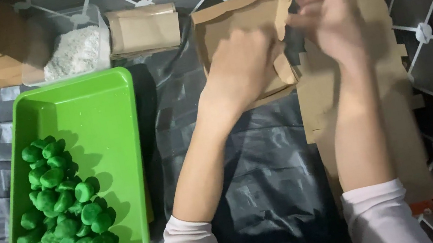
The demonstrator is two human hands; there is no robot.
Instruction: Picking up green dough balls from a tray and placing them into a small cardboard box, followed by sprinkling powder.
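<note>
1. Your left hand (pixel 240 68) presses flat, fingers spread, on the half-folded cardboard box (pixel 238 24) at the black sheet's (pixel 272 176) far edge; keep it pinned.
2. Your right hand (pixel 327 9) curls loosely at the box's flap; its grip is blurred, so fold slowly along the crease.

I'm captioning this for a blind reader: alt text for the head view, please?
Two bare hands, left hand and right hand, work a partly folded brown cardboard box over black plastic sheeting. A green tray of green balls sits left.
</note>
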